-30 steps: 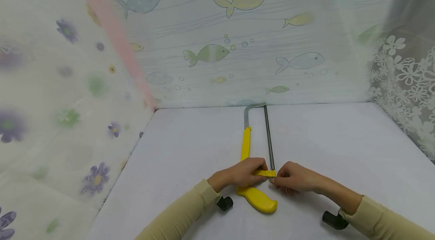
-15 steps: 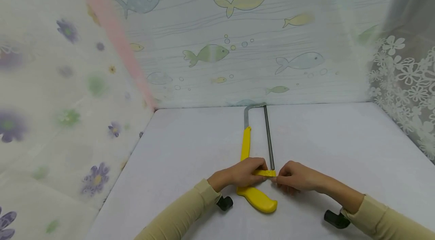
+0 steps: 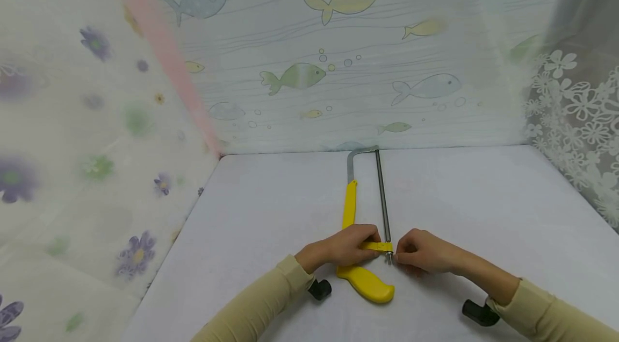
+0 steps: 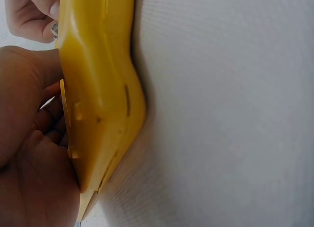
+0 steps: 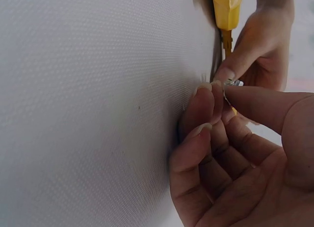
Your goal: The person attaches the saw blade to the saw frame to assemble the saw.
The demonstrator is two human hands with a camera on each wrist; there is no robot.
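Observation:
A hacksaw (image 3: 350, 205) with a yellow frame and handle lies on the white table, its blade side (image 3: 383, 197) to the right. My left hand (image 3: 352, 244) grips the yellow arm at the frame's near end; in the left wrist view, the yellow handle (image 4: 98, 89) hides part of that hand. A small metal wing nut (image 3: 389, 258) sticks out below that arm. My right hand (image 3: 425, 253) is just right of the wing nut, fingers curled. In the right wrist view, its thumb and forefinger tips come together beside the nut (image 5: 236, 83); whether they touch it is unclear.
The white table (image 3: 271, 197) extends around the hacksaw. A fish-print sheet (image 3: 290, 35) hangs behind it, a flowered sheet (image 3: 96, 197) on the left, and a lace curtain (image 3: 580, 105) on the right. Black wrist cameras (image 3: 479, 313) sit under both forearms.
My right hand has shifted slightly right, and the wing nut its fingers covered before now shows. The left hand and hacksaw stay in place.

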